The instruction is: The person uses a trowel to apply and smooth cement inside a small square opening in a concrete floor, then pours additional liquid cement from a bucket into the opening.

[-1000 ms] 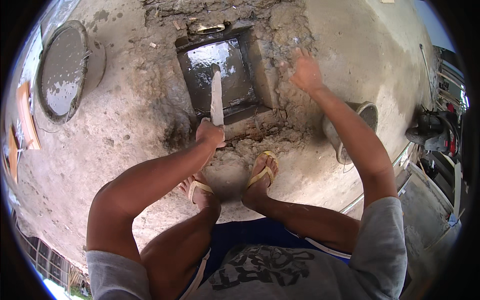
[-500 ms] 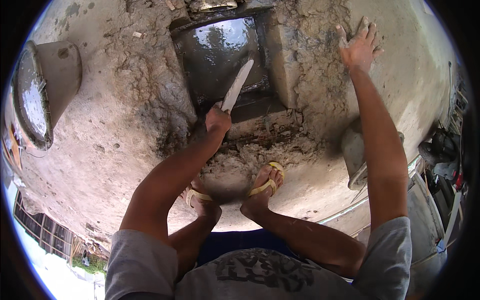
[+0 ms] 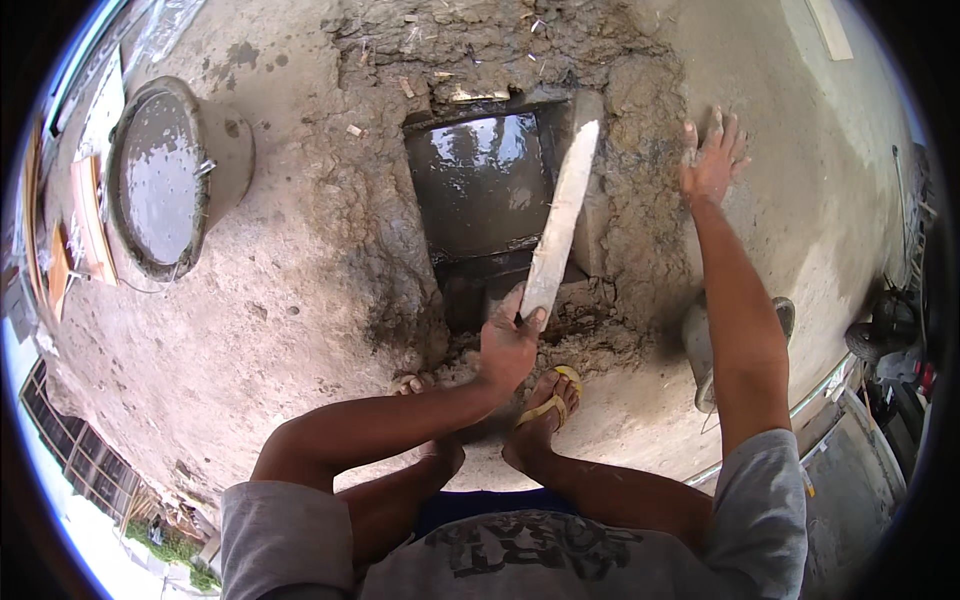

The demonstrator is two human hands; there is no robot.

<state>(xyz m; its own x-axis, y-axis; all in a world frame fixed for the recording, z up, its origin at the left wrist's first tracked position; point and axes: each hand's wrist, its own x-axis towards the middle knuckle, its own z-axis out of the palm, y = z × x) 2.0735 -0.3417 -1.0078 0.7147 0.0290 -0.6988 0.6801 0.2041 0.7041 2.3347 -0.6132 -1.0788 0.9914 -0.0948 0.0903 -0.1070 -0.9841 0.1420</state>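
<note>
My left hand (image 3: 510, 340) is closed round the lower end of a pale, flat wooden stick (image 3: 558, 225). The stick slants away to the upper right, across the right side of a square pit (image 3: 591, 235), its grey-coated far end over the rim. Grey, shiny wet slurry (image 3: 480, 175) covers the pit's bottom. At the pit's far edge lies a small pale piece (image 3: 480, 94) that I cannot make out. My right hand (image 3: 712, 165) is spread open on the smooth concrete beside the rough, broken mortar border (image 3: 645, 190). My sandalled feet are at the near edge.
A bucket (image 3: 230, 150) of grey slurry stands at the left, with wooden boards (image 3: 92, 220) beyond it. Another bucket (image 3: 705, 355), partly hidden by my right arm, is at the right. Black machinery with a wheel (image 3: 880, 325) stands at the far right. A pale board (image 3: 828, 25) lies at the upper right.
The stick has swung right from the pit's middle to over its right rim, my left hand moving with it. My right hand has moved outward to the right and spread on the concrete.
</note>
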